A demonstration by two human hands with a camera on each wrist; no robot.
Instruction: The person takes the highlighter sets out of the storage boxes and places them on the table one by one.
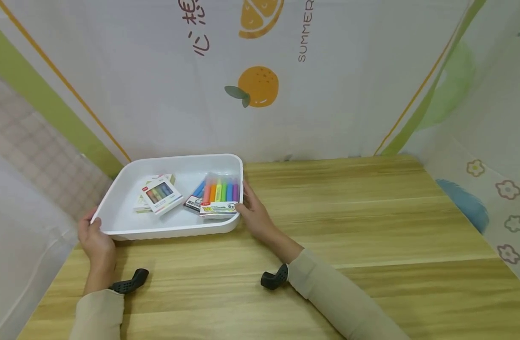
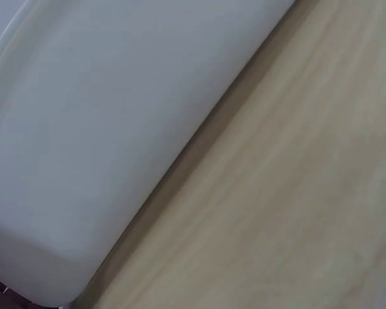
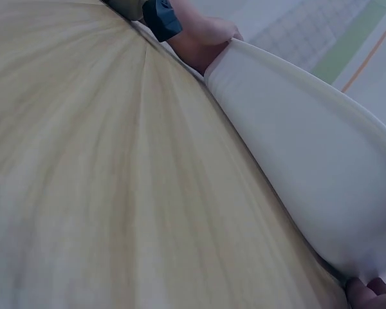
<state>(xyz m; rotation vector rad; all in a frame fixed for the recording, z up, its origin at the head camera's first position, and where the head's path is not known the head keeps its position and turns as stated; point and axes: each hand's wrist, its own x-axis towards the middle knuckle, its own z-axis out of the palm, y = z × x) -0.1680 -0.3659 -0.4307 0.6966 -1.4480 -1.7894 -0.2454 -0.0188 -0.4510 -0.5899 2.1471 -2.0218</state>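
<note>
A white plastic tray (image 1: 157, 232) is at the back left of the table. My left hand (image 1: 97, 243) grips its front left corner, thumb over the rim. On the right end, my right hand (image 1: 257, 216) holds the rim with its thumb inside and fingers outside. Within the tray, a white box with a window onto coloured sticks (image 1: 162, 196) overlaps another box (image 1: 141, 205). A pack of coloured highlighters (image 1: 219, 192) lies on a blue-and-black pack (image 1: 193, 202) at the right. The tray's outer wall (image 2: 116, 129) fills much of the left wrist view.
The wooden table (image 1: 349, 212) extends to the right and front. Behind it hangs a white curtain (image 1: 328, 94) with orange prints, and more cloth lines both sides. Black wrist mounts (image 1: 132, 282) stick out from both wrists.
</note>
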